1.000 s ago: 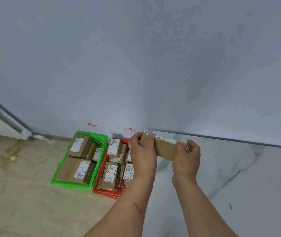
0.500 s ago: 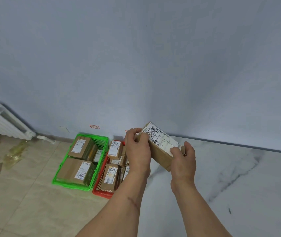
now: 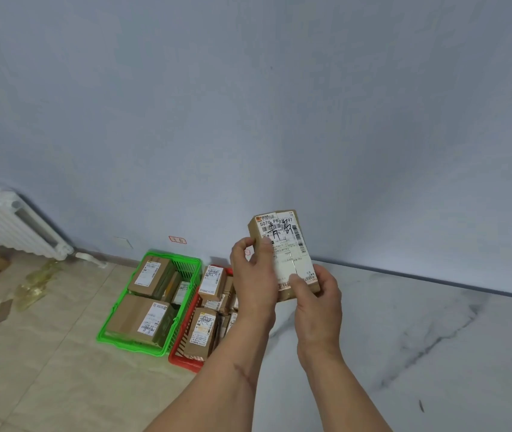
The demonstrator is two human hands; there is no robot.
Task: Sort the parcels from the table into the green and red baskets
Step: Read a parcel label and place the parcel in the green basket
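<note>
Brown parcel point(image 3: 282, 244) (white label), green basket point(image 3: 186, 263), red basket point(image 3: 183, 360)

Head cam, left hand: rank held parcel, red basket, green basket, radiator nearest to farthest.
1. The held parcel is gripped by the left hand on its left edge; the right hand holds its lower end.
2. The red basket sits on the floor just below and left of the hand.
3. The green basket is further left, beside the red one.
4. The radiator is at the far left wall.
</note>
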